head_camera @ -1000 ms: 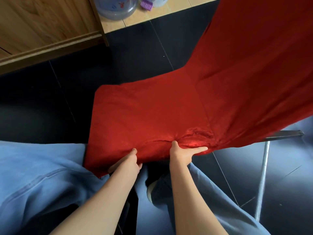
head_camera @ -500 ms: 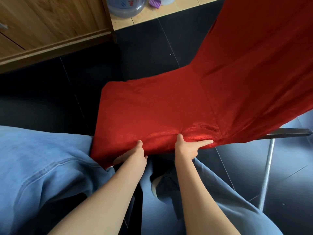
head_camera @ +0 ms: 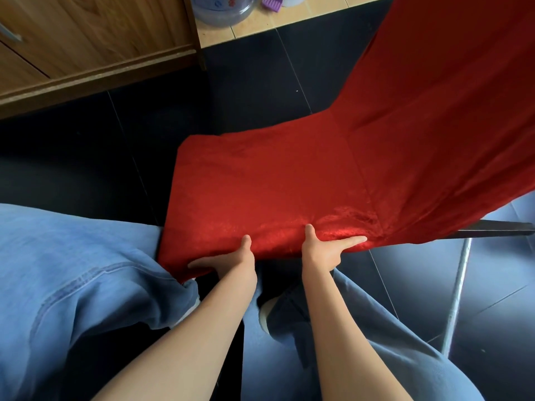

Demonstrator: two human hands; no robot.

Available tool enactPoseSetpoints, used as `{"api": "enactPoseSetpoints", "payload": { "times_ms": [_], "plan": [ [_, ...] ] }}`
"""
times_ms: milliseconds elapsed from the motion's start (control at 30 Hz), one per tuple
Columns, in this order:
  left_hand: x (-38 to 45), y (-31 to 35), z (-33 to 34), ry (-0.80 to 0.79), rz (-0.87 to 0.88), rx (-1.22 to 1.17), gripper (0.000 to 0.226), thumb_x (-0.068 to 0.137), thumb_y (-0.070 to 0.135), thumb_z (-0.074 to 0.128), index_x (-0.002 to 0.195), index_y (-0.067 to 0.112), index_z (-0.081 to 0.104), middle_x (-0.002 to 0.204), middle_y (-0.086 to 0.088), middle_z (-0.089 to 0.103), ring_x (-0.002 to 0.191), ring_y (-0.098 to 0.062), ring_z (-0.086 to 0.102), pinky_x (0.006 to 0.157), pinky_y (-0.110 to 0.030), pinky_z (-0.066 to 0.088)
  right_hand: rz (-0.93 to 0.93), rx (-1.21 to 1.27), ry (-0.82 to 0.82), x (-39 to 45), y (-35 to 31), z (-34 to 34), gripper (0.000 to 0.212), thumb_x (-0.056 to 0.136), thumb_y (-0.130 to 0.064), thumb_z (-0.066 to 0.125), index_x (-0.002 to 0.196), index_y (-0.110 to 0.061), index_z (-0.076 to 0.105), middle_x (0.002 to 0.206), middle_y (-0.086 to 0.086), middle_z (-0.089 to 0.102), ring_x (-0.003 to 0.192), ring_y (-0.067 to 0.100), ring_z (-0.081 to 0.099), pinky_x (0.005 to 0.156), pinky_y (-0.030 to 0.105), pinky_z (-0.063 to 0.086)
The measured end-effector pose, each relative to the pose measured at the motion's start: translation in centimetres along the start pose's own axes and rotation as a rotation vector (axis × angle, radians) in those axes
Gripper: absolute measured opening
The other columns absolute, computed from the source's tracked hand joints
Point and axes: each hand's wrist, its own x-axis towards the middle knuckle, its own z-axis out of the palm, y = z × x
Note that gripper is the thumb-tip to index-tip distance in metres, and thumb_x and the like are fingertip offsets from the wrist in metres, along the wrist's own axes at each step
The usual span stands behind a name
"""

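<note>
A blue trouser leg (head_camera: 72,270) lies left of the left hand (head_camera: 231,263), which grips the near edge of the red cover (head_camera: 275,183), thumb on top and fingers tucked beneath. Just to its right, the right hand (head_camera: 324,251) pinches the same edge, thumb on top, forefinger stretched along it. The cover spreads flat beyond both hands. A metal chair leg (head_camera: 457,290) stands right of the right hand.
</note>
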Motion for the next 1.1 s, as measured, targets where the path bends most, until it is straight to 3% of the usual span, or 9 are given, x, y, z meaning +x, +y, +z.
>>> {"api": "enactPoseSetpoints", "payload": {
  "times_ms": [67, 133, 200, 333, 467, 533, 800, 967, 1100],
  "plan": [
    [-1.6, -0.5, -0.3, 0.074, 0.161, 0.198, 0.130, 0.071, 0.037, 0.084, 0.151, 0.027, -0.017, 0.145, -0.025, 0.037, 0.126, -0.040, 0.047, 0.111, -0.048, 0.031, 0.009, -0.025, -0.028, -0.2, -0.1, -0.1, 0.120, 0.081, -0.032, 0.075, 0.148, -0.033, -0.024, 0.086, 0.009, 0.048, 0.077, 0.024, 0.053, 0.080, 0.033, 0.042],
    [-2.3, -0.8, -0.8, 0.078, 0.241, 0.258, 0.131, 0.069, 0.039, 0.084, 0.150, 0.031, -0.019, 0.139, -0.025, 0.045, 0.124, -0.040, 0.048, 0.108, -0.047, 0.031, -0.048, -0.010, -0.038, -0.3, -0.2, -0.4, 0.121, 0.078, -0.033, 0.077, 0.149, -0.035, -0.021, 0.083, 0.006, 0.048, 0.073, 0.020, 0.051, 0.081, 0.032, 0.041],
    [-2.2, -0.8, -0.9, 0.081, 0.250, 0.262, 0.131, 0.069, 0.040, 0.084, 0.150, 0.032, -0.018, 0.135, -0.024, 0.049, 0.122, -0.040, 0.051, 0.106, -0.047, 0.032, -0.067, -0.021, -0.063, -0.6, -0.1, -0.5, 0.120, 0.077, -0.035, 0.078, 0.149, -0.037, -0.018, 0.088, 0.007, 0.052, 0.076, 0.020, 0.053, 0.083, 0.032, 0.041],
    [-2.2, -0.6, -1.4, 0.059, 0.257, 0.309, 0.130, 0.068, 0.043, 0.084, 0.151, 0.033, -0.017, 0.134, -0.023, 0.051, 0.120, -0.039, 0.053, 0.105, -0.045, 0.035, -0.135, -0.051, -0.088, -0.9, 0.1, -0.8, 0.118, 0.075, -0.038, 0.078, 0.150, -0.039, -0.013, 0.113, 0.020, 0.063, 0.111, 0.035, 0.056, 0.099, 0.039, 0.043],
    [-2.2, -0.3, -2.0, 0.033, 0.284, 0.332, 0.129, 0.070, 0.046, 0.082, 0.151, 0.032, -0.017, 0.136, -0.022, 0.050, 0.119, -0.039, 0.054, 0.104, -0.044, 0.037, -0.167, -0.080, -0.113, -0.9, 0.1, -1.1, 0.115, 0.074, -0.041, 0.078, 0.152, -0.040, -0.007, 0.102, 0.011, 0.062, 0.098, 0.025, 0.055, 0.088, 0.029, 0.039],
    [-2.3, 0.0, -2.2, 0.039, 0.290, 0.394, 0.127, 0.071, 0.050, 0.079, 0.151, 0.030, -0.017, 0.133, -0.022, 0.053, 0.117, -0.040, 0.055, 0.102, -0.045, 0.039, -0.176, -0.088, -0.109, -1.1, -0.2, -1.3, 0.113, 0.074, -0.042, 0.078, 0.151, -0.042, -0.003, 0.108, 0.013, 0.064, 0.101, 0.026, 0.057, 0.083, 0.026, 0.034],
    [-3.7, 1.9, -2.6, 0.004, 0.334, 0.386, 0.122, 0.071, 0.053, 0.078, 0.150, 0.038, -0.013, 0.131, -0.021, 0.053, 0.111, -0.038, 0.058, 0.096, -0.045, 0.043, -0.254, -0.057, -0.109, -1.9, -2.0, -1.2, 0.111, 0.071, -0.043, 0.079, 0.152, -0.041, 0.002, 0.125, 0.014, 0.060, 0.121, 0.032, 0.051, 0.094, 0.030, 0.036],
    [-4.5, 3.8, -2.0, -0.036, 0.376, 0.359, 0.119, 0.072, 0.054, 0.075, 0.149, 0.040, -0.013, 0.128, -0.018, 0.056, 0.106, -0.036, 0.062, 0.100, -0.046, 0.045, -0.281, -0.125, -0.163, -1.9, -4.9, -1.5, 0.108, 0.070, -0.049, 0.076, 0.151, -0.043, 0.005, 0.098, 0.000, 0.051, 0.094, 0.020, 0.051, 0.083, 0.029, 0.037],
    [-4.5, 6.4, -1.9, -0.101, 0.368, 0.416, 0.119, 0.071, 0.057, 0.073, 0.149, 0.041, -0.014, 0.119, -0.011, 0.061, 0.088, -0.030, 0.069, 0.098, -0.045, 0.048, -0.281, -0.231, -0.165, -2.4, -8.1, -1.3, 0.106, 0.070, -0.051, 0.073, 0.151, -0.038, 0.006, 0.087, 0.000, 0.046, 0.084, 0.025, 0.052, 0.076, 0.031, 0.038]
  ]
}}
